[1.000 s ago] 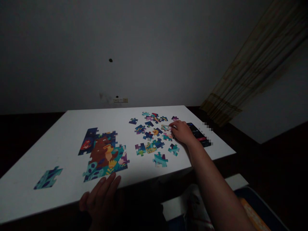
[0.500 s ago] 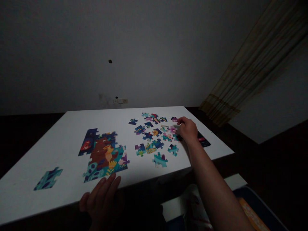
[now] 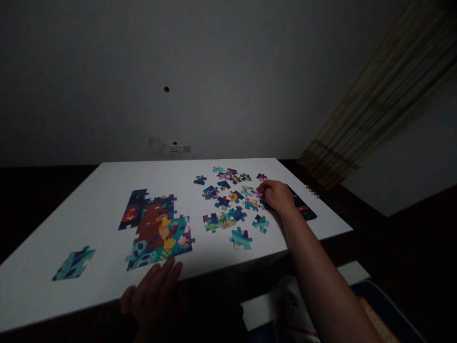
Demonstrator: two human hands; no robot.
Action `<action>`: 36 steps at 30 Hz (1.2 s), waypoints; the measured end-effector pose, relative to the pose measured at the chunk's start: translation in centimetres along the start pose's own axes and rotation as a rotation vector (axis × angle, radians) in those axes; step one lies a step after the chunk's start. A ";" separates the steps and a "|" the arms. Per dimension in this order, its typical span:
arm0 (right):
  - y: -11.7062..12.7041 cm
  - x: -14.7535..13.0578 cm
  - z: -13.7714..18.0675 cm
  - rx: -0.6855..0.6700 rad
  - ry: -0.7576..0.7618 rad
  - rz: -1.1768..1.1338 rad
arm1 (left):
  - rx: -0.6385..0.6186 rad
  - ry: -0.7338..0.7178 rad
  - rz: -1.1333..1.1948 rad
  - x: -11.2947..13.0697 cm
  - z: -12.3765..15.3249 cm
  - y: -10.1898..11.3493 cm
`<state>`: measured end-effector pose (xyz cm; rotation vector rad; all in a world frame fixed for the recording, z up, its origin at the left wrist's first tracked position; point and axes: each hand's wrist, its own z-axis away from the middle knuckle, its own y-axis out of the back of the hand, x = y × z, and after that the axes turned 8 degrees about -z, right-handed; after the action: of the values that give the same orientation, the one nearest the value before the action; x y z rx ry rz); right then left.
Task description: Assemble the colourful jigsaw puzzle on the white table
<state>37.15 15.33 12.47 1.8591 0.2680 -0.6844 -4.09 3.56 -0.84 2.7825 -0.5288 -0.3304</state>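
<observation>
Leaving the purple jigsaw piece (image 3: pixel 262 176), the narrowed right hand (image 3: pixel 280 196) meets a pink piece (image 3: pixel 257 193) (grip: cannot tell); brown-bear puzzle (image 3: pixel 154 228) stays unchanged, left hand (image 3: pixel 153 290) loosely extended at seven o'clock.

A yellowish curtain (image 3: pixel 360 109) slants down at two o'clock beside a dim wall (image 3: pixel 250 81), its row of electrical sockets (image 3: pixel 180 148) at ten. A dark-screened smartphone (image 3: pixel 303 208) lies at four o'clock on a white table (image 3: pixel 85 209); a dark spot (image 3: pixel 166 89) marks the wall above the sockets.
</observation>
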 end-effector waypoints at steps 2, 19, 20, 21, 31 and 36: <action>0.0 -0.1 0.0 -0.001 -0.007 0.017 | -0.012 0.061 -0.004 0.5 0.1 0.1; -0.2 -0.1 -0.1 -0.003 0.005 0.023 | -0.068 0.249 0.048 1.9 1.9 0.3; -0.3 0.0 -0.1 -0.004 0.004 0.026 | -0.077 0.246 0.052 1.9 2.0 0.3; -0.3 0.1 -0.1 -0.007 0.000 0.030 | -0.083 0.235 0.053 1.9 2.1 0.3; -1.1 -4.4 0.9 -0.224 0.544 0.194 | -0.128 0.316 0.132 2.8 1.1 1.3; -4.0 -10.7 1.6 -0.452 0.782 0.110 | -0.175 0.334 0.150 2.9 0.8 1.8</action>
<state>26.04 16.87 15.02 1.6028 0.7487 0.2065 -2.29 0.64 -1.47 2.5362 -0.5882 0.1154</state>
